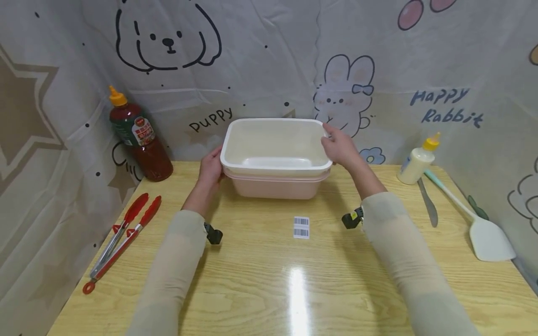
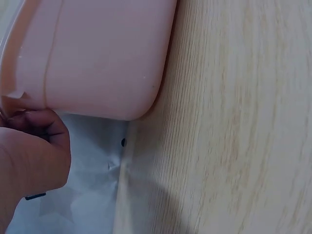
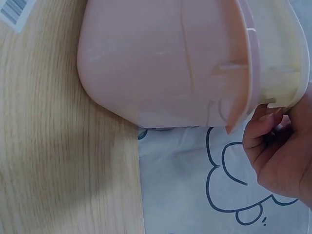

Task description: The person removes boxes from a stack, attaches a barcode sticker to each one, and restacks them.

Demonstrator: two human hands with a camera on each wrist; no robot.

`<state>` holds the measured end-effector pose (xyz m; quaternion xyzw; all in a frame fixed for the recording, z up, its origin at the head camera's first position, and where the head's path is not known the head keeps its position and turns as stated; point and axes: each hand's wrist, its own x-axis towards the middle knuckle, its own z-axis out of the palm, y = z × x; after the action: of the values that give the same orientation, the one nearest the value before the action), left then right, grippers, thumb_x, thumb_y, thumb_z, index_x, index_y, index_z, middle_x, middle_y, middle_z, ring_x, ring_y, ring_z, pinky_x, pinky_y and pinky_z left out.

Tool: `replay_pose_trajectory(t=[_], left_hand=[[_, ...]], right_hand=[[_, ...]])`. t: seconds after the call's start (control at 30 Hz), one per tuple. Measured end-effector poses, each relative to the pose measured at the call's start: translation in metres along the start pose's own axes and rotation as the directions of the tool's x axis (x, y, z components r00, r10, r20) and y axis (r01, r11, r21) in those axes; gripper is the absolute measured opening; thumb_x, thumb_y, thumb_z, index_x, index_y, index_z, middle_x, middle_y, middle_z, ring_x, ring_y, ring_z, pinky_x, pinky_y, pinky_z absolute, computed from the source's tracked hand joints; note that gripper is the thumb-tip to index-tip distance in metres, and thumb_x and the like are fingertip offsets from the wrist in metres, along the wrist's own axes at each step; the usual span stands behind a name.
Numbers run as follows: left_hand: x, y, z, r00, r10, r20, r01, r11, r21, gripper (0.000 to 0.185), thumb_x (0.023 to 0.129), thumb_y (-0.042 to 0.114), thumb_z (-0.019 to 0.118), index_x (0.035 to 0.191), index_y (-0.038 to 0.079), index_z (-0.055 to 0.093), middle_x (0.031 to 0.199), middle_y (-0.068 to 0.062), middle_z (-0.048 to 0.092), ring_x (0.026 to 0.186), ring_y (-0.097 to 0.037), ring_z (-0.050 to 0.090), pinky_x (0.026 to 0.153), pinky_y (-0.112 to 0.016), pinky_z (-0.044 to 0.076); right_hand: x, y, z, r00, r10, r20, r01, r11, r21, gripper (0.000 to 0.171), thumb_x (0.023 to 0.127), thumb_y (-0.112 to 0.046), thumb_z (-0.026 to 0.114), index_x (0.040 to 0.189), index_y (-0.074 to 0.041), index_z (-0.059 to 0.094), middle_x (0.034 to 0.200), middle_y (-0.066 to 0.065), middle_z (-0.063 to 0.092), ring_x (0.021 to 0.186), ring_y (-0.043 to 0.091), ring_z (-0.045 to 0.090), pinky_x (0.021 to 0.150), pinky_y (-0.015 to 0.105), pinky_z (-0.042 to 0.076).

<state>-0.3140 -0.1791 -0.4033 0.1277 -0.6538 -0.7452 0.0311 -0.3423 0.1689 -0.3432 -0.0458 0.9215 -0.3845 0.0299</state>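
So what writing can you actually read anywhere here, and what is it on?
"puppy": on the backdrop cloth, under the dog drawing.
"Happy Rabbit": on the same cloth, at the right.
Red sauce bottle: label too small to read.
Barcode sticker on the table: bars only, no legible digits.

A red sauce bottle with an orange cap stands at the back left corner of the wooden surface. Red tongs lie along the left edge. A barcode sticker lies mid-surface. At the right stand a white squeeze bottle, with a knife and pale spatula lying beside it.
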Motion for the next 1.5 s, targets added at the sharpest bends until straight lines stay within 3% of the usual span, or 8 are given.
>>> replay_pose_trajectory(t=[0.13, 0.3, 0.43, 0.63, 0.77, 1.1, 1.33, 1.5], left_hand=[[0.001, -0.002, -0.001, 1.000, 0.020, -0.025, -0.020, 1.000, -0.014, 0.041, 0.108, 0.028, 0.048, 0.148, 0.019, 0.054, 0.140, -0.013, 0.062, 0.063, 0.000, 0.061, 0.051, -0.015, 0.047], [-0.001, -0.004, -0.002, 0.995, 0.065, -0.070, -0.067, 0.998, -0.020, 0.039, 0.107, 0.025, 0.050, 0.144, 0.015, 0.058, 0.099, 0.000, 0.072, 0.056, 0.000, 0.059, 0.046, -0.015, 0.045], [-0.002, -0.005, 0.000, 0.989, 0.115, -0.098, -0.114, 0.993, 0.013, 0.037, 0.106, 0.025, 0.051, 0.139, 0.012, 0.062, 0.077, 0.007, 0.068, 0.051, 0.000, 0.058, 0.044, -0.015, 0.043], [-0.001, -0.005, 0.003, 0.979, 0.160, -0.122, -0.152, 0.985, 0.077, 0.037, 0.105, 0.026, 0.054, 0.139, 0.013, 0.063, 0.119, -0.010, 0.072, 0.058, 0.000, 0.057, 0.045, -0.015, 0.040], [-0.002, -0.005, 0.003, 0.982, 0.147, -0.122, -0.136, 0.986, 0.096, 0.036, 0.106, 0.029, 0.054, 0.139, 0.018, 0.063, 0.140, -0.009, 0.064, 0.073, -0.001, 0.062, 0.050, -0.015, 0.045], [-0.002, -0.002, 0.002, 0.984, 0.136, -0.114, -0.128, 0.989, 0.078, 0.036, 0.106, 0.029, 0.052, 0.137, 0.017, 0.065, 0.141, -0.008, 0.063, 0.113, -0.017, 0.067, 0.063, -0.015, 0.055], [0.000, -0.002, -0.003, 0.980, 0.108, -0.164, -0.100, 0.993, 0.059, 0.033, 0.105, 0.026, 0.054, 0.135, 0.017, 0.067, 0.140, -0.005, 0.065, 0.114, -0.015, 0.067, 0.076, -0.018, 0.057], [0.001, 0.000, -0.008, 0.980, 0.092, -0.177, -0.084, 0.995, 0.053, 0.033, 0.105, 0.026, 0.054, 0.135, 0.018, 0.067, 0.144, -0.003, 0.062, 0.122, -0.015, 0.064, 0.097, -0.029, 0.056]], right_hand=[[0.001, -0.003, -0.004, 1.000, -0.017, 0.007, 0.017, 1.000, 0.001, 0.060, 0.107, -0.025, 0.038, 0.163, -0.016, 0.019, 0.082, 0.011, 0.061, 0.054, 0.016, 0.050, 0.057, 0.037, 0.055], [0.001, -0.008, -0.011, 0.999, -0.038, 0.002, 0.038, 0.999, 0.007, 0.060, 0.106, -0.024, 0.037, 0.163, -0.016, 0.020, 0.107, 0.022, 0.068, 0.052, 0.016, 0.051, 0.054, 0.035, 0.054], [0.001, -0.014, -0.022, 0.999, -0.040, 0.003, 0.040, 0.999, 0.027, 0.060, 0.107, -0.025, 0.037, 0.163, -0.016, 0.019, 0.086, 0.014, 0.067, 0.051, 0.016, 0.052, 0.050, 0.029, 0.050], [-0.001, -0.028, -0.043, 0.996, -0.081, -0.025, 0.081, 0.997, 0.010, 0.060, 0.106, -0.024, 0.039, 0.163, -0.013, 0.021, 0.067, 0.003, 0.060, 0.049, 0.015, 0.053, 0.048, 0.029, 0.050], [-0.005, -0.038, -0.058, 0.996, -0.082, -0.033, 0.082, 0.997, 0.006, 0.059, 0.107, -0.026, 0.039, 0.163, -0.014, 0.021, 0.066, 0.003, 0.060, 0.051, 0.015, 0.055, 0.050, 0.029, 0.052], [-0.008, -0.048, -0.096, 0.995, -0.086, -0.052, 0.091, 0.991, 0.095, 0.060, 0.109, -0.031, 0.038, 0.163, -0.013, 0.018, 0.103, 0.011, 0.068, 0.070, 0.015, 0.068, 0.064, 0.024, 0.058], [-0.015, -0.037, -0.120, 0.996, -0.078, -0.031, 0.081, 0.993, 0.089, 0.062, 0.110, -0.033, 0.036, 0.164, -0.015, 0.012, 0.089, -0.007, 0.067, 0.066, 0.010, 0.067, 0.065, 0.021, 0.057], [-0.024, -0.022, -0.135, 0.998, -0.064, -0.029, 0.065, 0.997, 0.031, 0.063, 0.110, -0.037, 0.035, 0.164, -0.016, 0.011, 0.086, -0.007, 0.068, 0.065, 0.013, 0.068, 0.064, 0.024, 0.057]])
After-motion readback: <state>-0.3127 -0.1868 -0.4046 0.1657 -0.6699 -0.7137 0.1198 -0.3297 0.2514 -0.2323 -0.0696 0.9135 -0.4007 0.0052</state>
